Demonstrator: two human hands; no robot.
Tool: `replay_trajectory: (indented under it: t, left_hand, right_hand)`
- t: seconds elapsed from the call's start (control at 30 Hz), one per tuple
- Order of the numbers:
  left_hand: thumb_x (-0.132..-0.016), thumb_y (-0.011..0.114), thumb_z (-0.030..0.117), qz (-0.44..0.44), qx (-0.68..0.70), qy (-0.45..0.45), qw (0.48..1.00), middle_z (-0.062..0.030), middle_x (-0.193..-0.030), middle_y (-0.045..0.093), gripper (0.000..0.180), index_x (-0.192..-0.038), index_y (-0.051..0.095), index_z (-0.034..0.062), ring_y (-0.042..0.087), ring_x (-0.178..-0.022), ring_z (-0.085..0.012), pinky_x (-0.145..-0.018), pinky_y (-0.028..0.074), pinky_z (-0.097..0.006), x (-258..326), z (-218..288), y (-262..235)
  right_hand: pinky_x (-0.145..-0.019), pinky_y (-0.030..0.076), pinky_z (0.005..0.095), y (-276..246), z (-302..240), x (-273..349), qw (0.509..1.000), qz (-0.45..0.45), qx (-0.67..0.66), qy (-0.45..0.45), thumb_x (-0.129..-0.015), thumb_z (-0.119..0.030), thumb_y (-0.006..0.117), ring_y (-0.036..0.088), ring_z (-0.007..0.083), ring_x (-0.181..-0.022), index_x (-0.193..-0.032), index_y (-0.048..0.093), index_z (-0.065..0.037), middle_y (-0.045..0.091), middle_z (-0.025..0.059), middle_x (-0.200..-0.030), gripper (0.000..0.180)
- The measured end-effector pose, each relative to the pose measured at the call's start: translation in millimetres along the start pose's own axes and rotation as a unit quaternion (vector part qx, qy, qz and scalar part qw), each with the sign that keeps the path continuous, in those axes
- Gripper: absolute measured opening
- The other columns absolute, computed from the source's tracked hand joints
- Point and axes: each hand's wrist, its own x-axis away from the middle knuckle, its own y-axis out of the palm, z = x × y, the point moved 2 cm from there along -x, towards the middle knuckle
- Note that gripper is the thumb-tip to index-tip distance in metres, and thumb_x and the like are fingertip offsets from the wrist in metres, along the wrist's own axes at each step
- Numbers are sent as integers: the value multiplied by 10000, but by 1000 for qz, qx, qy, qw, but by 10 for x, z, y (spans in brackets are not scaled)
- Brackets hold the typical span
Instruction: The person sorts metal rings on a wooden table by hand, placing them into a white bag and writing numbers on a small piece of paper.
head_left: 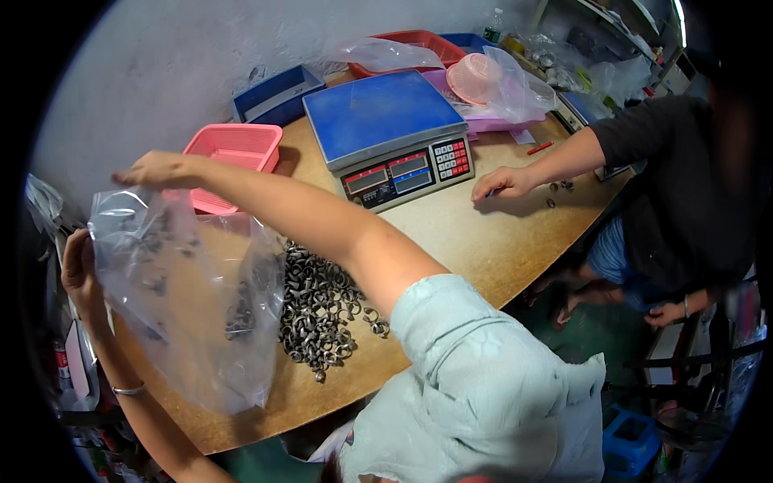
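Over the wooden table (499, 241), both of the person's hands held up a clear plastic bag (189, 298) by its top edge — the left hand (78, 270) gripped the near corner with fingers curled shut on the film, and the right hand (157, 169), arm stretched across, pinched the far corner. A few dark metal rings showed through the bag. Just beside it, partly behind its lower edge, a heap of metal rings (322, 306) lay on the table. A pink basket (229, 153) stood beyond the bag, and a blue-topped scale (386, 129) sat near the middle. Across the table, another person's hand (503, 183) rested flat on the wood — a few loose rings (560, 191) lay just beside it.
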Motion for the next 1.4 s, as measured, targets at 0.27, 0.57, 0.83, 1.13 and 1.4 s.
replay_trajectory:
  t: [0.27,0.57,0.83,1.13,1.4]
  left_hand:
    - [-843,518,-41,-27,-168,139,976,-61,-851,555,97,-917,578,-58,525,-790,-121,-725,410,-203,-215,626,559]
    - [-941,444,208,73,-12,-38,997,-76,-1109,523,338,-1193,481,-15,505,-968,-145,-866,378,-242,302,232,482]
    - [-923,472,283,-11,346,-350,870,-99,-1137,543,398,-1176,497,-22,527,-1004,-162,-875,402,-275,951,-435,191]
    - [-915,493,271,8,-78,-99,992,-95,-1033,599,362,-1106,555,-30,569,-912,-165,-817,438,-270,990,-402,-132]
    - [-862,583,280,275,-313,-17,909,-63,-582,408,370,-682,515,-36,377,-533,-142,-507,328,-260,406,762,-448]
  right_hand:
    - [-683,490,355,544,542,-872,993,-7,-22,-116,-633,-240,732,633,277,-742,-923,672,-29,655,175,-789,364]
    - [-547,412,280,259,48,-405,859,395,-189,-266,-785,13,531,485,124,-561,-731,544,2,533,79,-593,57]
    - [-508,387,294,553,-821,-353,800,398,-249,-373,-743,80,489,460,149,-514,-701,501,19,479,128,-542,75]
    - [-525,360,416,570,-999,-1043,620,660,45,-422,-746,-10,443,442,293,-599,-783,417,-11,424,159,-682,45]
    - [-504,380,351,-105,-1306,-503,781,460,-76,-415,-857,-101,492,481,218,-505,-700,533,9,512,124,-558,196]
